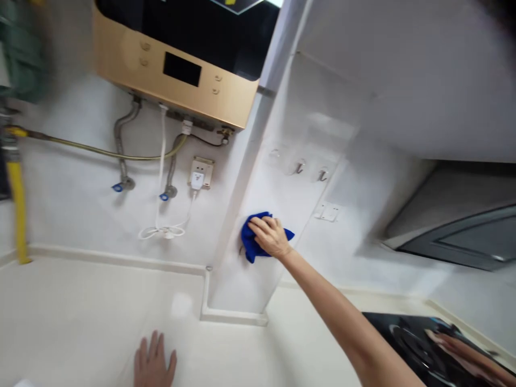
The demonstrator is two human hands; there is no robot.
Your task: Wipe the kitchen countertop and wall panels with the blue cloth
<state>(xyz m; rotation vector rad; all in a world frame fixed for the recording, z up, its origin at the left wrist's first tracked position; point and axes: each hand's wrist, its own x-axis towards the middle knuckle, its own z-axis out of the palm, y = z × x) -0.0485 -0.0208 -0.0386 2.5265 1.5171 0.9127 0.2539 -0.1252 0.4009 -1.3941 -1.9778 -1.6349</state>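
My right hand presses a bunched blue cloth against the white wall pillar, its fingers curled over the fabric. Edges of the cloth stick out on both sides of the hand. Down at the lower left, my left hand lies with fingers spread on the cream countertop, holding nothing. Its wrist is cut off by the bottom of the view.
A gold and black water heater hangs on the wall, with hoses and a plugged socket below. Clear hooks are above the cloth. A range hood and black stove, reflecting an arm, are at right. A yellow pipe runs down the left.
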